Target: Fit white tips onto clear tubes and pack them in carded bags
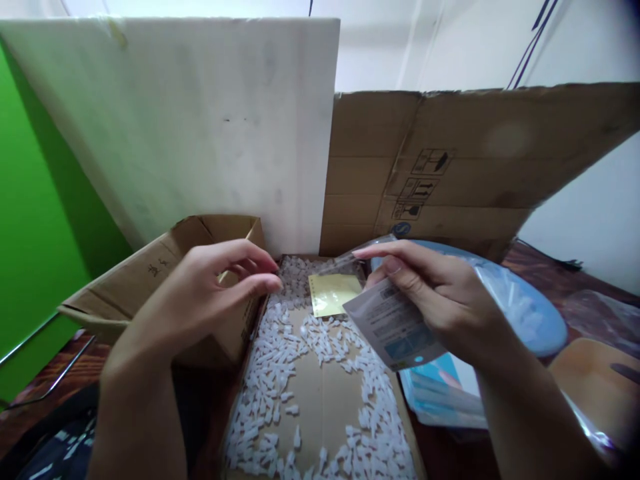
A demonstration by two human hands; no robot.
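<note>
While my right hand (pixel 430 293) pinches a clear packet (pixel 385 320) above the cardboard tray's (pixel 320 393) far right corner, my left hand (pixel 215 280) hovers near its far left corner, fingertips pressed together, over scattered white plastic pieces (pixel 280 373).

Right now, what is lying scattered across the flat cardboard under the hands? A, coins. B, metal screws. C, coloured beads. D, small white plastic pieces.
D: small white plastic pieces are strewn over the flat cardboard sheet, below the left hand, whose fingertips are pinched together, and the right hand, which holds a clear packet with a printed label.
</note>
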